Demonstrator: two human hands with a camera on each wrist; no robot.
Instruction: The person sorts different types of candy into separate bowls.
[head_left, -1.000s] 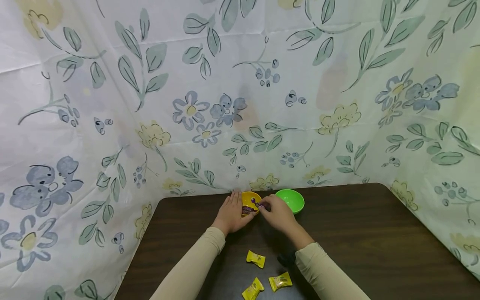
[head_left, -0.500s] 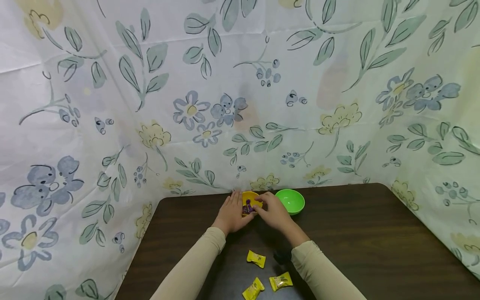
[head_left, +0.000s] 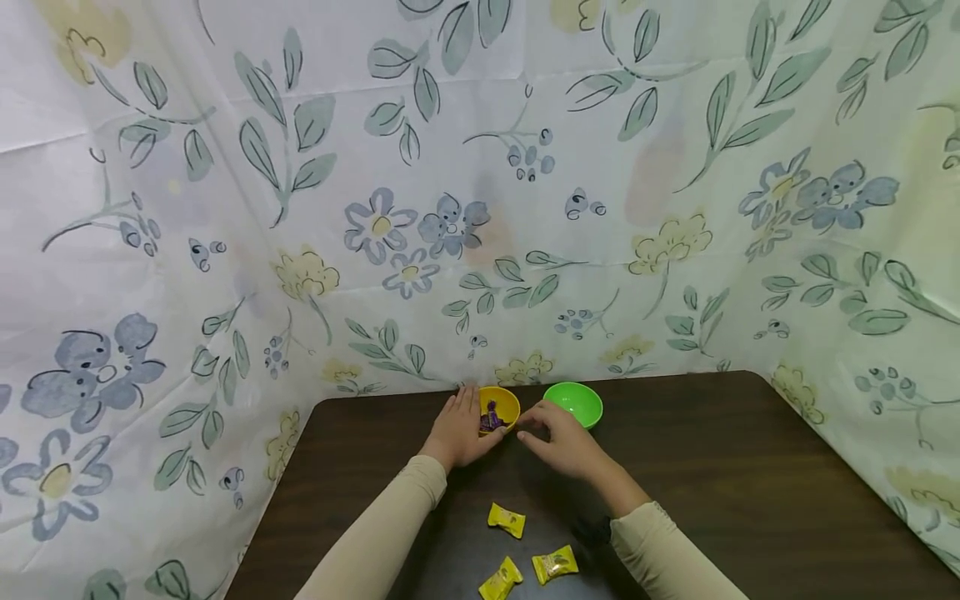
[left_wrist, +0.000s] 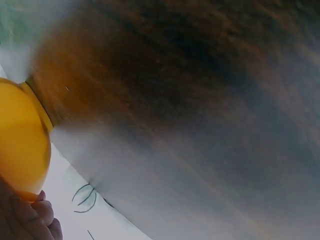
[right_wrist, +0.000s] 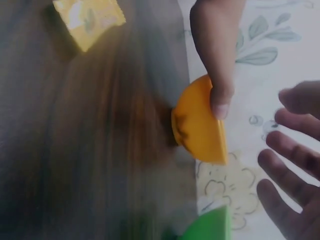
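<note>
At the table's far edge stands a small yellow bowl point(head_left: 512, 405) with purple-wrapped candies point(head_left: 491, 419) inside. My left hand point(head_left: 459, 435) holds this bowl from its left and near sides, the fingers pointing forward along it. In the right wrist view the left thumb point(right_wrist: 221, 102) lies at the rim. Just right of the yellow bowl is my right hand point(head_left: 561, 443), holding nothing; its fingers point(right_wrist: 287, 172) are spread and relaxed in the right wrist view. A green bowl point(head_left: 573, 400) sits behind that hand, its near side partly covered.
Three yellow-wrapped candies point(head_left: 507, 520) lie on the dark wooden table point(head_left: 720, 467) between the forearms. Floral cloth point(head_left: 420, 217) hangs behind the table and along both sides.
The right hand has let go of a purple-wrapped candy, which now lies in the yellow bowl, and has drawn back to the right. The left hand stays at the bowl.
</note>
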